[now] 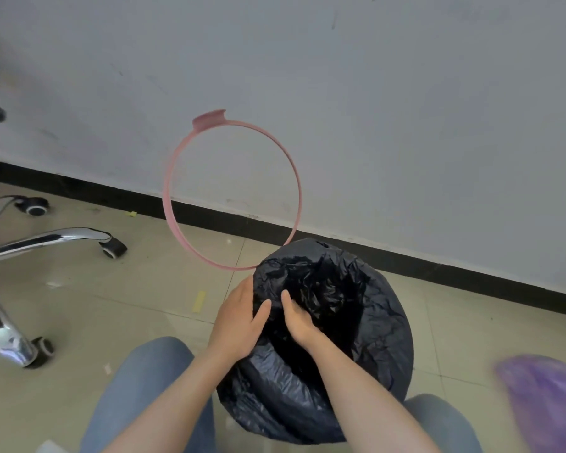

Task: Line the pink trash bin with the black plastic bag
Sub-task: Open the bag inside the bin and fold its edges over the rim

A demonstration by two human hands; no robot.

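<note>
The black plastic bag (356, 305) is draped over the whole bin, so no pink bin wall shows. It stands on the floor between my knees. The bin's pink clamp ring (209, 120) is tipped upright behind the bag, against the wall. My left hand (239, 322) is at the bag's left rim, fingers outside and thumb over the edge, pinching the plastic. My right hand (303, 325) reaches down into the bag's dark opening, its fingers hidden in the folds.
A chrome office-chair base (46, 238) with castors stands on the tiled floor at the left. A blurred purple object (549, 397) is at the lower right. The wall with its black baseboard (438, 266) runs close behind the bin. My jeans-clad knees (144, 380) flank it.
</note>
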